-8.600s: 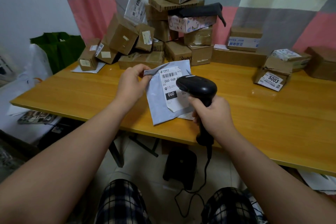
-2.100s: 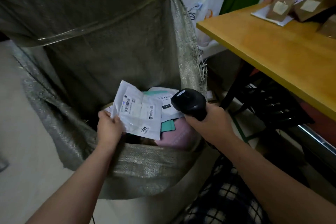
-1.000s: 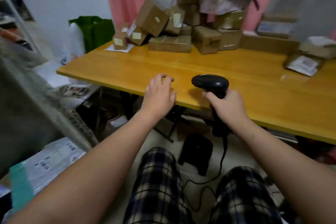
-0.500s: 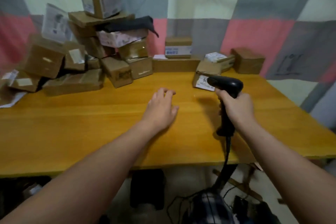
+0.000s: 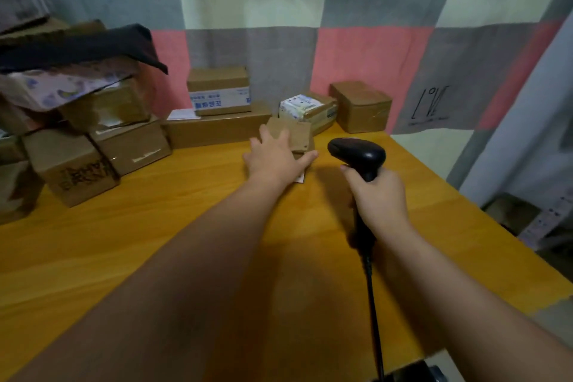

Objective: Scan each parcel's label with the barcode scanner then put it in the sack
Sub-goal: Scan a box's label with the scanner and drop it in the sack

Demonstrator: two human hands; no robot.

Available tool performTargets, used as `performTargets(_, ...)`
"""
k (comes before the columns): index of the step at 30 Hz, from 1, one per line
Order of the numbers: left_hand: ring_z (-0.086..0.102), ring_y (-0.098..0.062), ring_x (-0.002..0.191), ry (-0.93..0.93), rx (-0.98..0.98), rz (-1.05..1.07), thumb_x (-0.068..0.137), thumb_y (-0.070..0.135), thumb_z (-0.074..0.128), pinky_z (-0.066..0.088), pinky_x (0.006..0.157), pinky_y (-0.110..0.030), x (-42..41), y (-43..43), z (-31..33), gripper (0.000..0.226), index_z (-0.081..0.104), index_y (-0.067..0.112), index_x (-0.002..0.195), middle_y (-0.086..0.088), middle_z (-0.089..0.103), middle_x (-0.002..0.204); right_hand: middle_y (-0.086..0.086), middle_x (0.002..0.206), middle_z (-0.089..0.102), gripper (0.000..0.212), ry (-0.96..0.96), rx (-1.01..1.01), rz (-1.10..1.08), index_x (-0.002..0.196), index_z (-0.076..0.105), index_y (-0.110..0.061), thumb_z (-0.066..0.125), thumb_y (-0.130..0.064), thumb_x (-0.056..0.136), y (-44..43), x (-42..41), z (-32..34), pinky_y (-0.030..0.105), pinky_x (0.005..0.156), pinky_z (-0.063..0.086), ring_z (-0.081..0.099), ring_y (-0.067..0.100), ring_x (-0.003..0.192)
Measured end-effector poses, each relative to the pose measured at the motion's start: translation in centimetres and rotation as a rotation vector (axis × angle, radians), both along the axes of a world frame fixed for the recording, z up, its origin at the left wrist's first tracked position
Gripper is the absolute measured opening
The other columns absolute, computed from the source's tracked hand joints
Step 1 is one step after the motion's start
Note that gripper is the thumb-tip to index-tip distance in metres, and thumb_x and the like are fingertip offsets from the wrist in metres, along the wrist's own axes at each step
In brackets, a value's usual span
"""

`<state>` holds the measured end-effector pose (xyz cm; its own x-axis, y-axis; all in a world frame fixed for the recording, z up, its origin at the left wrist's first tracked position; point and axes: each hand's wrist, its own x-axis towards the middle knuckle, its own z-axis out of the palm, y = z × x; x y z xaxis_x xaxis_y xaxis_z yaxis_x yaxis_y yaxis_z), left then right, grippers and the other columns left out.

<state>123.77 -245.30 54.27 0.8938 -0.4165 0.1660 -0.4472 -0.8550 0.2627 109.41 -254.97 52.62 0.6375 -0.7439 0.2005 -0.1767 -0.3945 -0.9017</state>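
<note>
While the right hand point(image 5: 379, 195) clasps the handle of a black barcode scanner point(image 5: 356, 153), held upright above the table point(image 5: 155, 242), the left hand point(image 5: 276, 158) lies over a small cardboard box point(image 5: 294, 136). Its fingers are spread and fairly straight and its thumb runs along the near corner, not yet closed round the box. The box sits toward the back of the table, right of its middle.

It looks light and stiff, with dry cardboard unlikely to slip. A grip across the top, fingers behind and thumb in front, should lift it one-handed.

The box appears tilted, its broad face turned up toward the person. Its longer side seems to run across the table. A white label corner point(image 5: 300, 178) peeks out beneath the wrist, and the rest of the label is hidden.
</note>
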Motion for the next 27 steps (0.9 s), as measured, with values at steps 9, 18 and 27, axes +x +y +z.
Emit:
performTargets(9, 0.06, -0.017, 0.095, 0.424, -0.732, -0.026, 0.086, 0.051, 0.056, 0.052, 0.086, -0.038, -2.6, 9.6, 0.3, 0.036, 0.053, 0.028, 0.114, -0.002, 0.058, 0.114, 0.007, 0.071, 0.065, 0.016, -0.053, -0.055, 0.119, 0.077, 0.058, -0.026, 0.067, -0.036, 0.086, 4.4, -1.8, 1.6, 0.04, 0.071, 0.054, 0.066, 0.024, 0.073)
performTargets(18, 0.058, -0.018, 0.096, 0.492, -0.871, 0.267, 0.096, 0.049, 0.041, 0.046, 0.084, -0.036, -9.7, 27.7, 1.0, 0.037, 0.059, 0.021, 0.111, -0.002, 0.063, 0.106, 0.008, 0.066, 0.066, 0.021, 0.006, 0.048, 0.485, 0.086, 0.064, -0.012, 0.068, -0.033, 0.086, 16.6, -4.2, 4.1, 0.037, 0.063, 0.053, 0.065, 0.02, 0.055)
performTargets(27, 0.038, -0.023, 0.128, 0.022, -0.347, 0.111, 0.088, 0.053, 0.056, 0.037, 0.103, -0.034, -12.6, 29.4, 2.2, 0.055, 0.045, 0.028, 0.136, -0.006, 0.036, 0.14, 0.003, 0.063, 0.063, 0.019, -0.051, 0.211, 0.46, 0.082, 0.067, -0.012, 0.069, -0.031, 0.085, 21.8, -5.2, 2.5, 0.042, 0.066, 0.056, 0.065, 0.022, 0.055)
